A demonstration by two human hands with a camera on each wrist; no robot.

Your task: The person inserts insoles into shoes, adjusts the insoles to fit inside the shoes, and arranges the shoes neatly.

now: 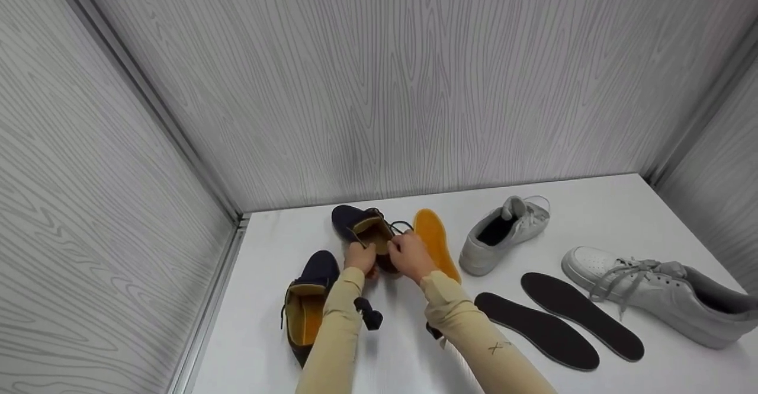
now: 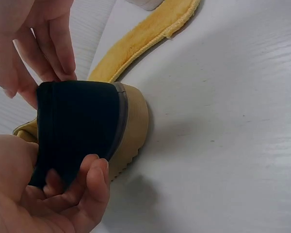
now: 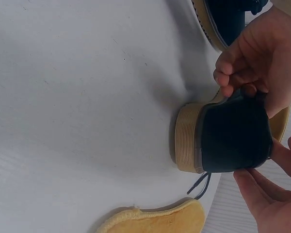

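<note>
A dark navy shoe with a tan ridged sole and yellowish lining stands on the white table, its toe toward the back wall. My left hand pinches the left side of its collar near the heel, thumb over the rim and fingers outside, as the left wrist view shows on the navy heel. On the opposite side of the collar, my right hand pinches the rim, its thumb inside the opening. Beside that hand lies a fuzzy yellow insole. Both hands partly cover the shoe's heel in the head view.
The matching navy shoe stands front left, with orange-yellow inside. To the right are two white sneakers, one farther back and one nearer. Two black insoles, the left one and the right one, lie flat before them.
</note>
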